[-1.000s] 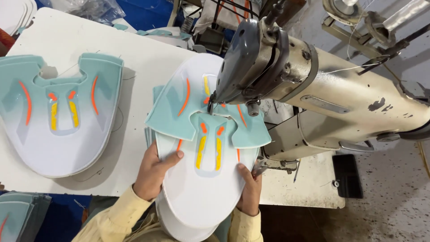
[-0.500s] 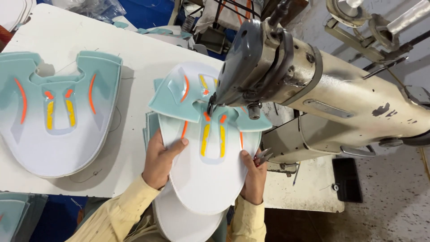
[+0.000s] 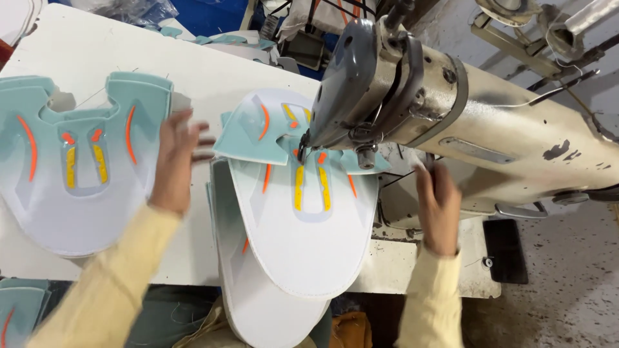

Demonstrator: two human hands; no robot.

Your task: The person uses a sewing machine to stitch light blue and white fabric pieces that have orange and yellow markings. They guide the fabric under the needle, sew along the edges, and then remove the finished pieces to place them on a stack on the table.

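A white and teal shoe upper piece (image 3: pixel 303 219) with orange and yellow stripes lies under the head of a beige sewing machine (image 3: pixel 451 122), over more pieces of the same kind. My left hand (image 3: pixel 173 160) is blurred, fingers apart, above the table between that piece and a second stack of the same pieces (image 3: pixel 71 174) at the left; it holds nothing. My right hand (image 3: pixel 438 203) is raised beside the machine's body, just right of the needle area. Whether it grips anything there is unclear.
The white table (image 3: pixel 97 51) runs back to a cluttered far edge with blue material and teal scraps (image 3: pixel 193 35). Another teal piece (image 3: pixel 16 306) shows at the bottom left. Bare concrete floor (image 3: pixel 567 283) lies to the right.
Both hands have let go of the piece under the machine. My left hand swung up and left toward the other stack; my right hand rose to the machine's side.
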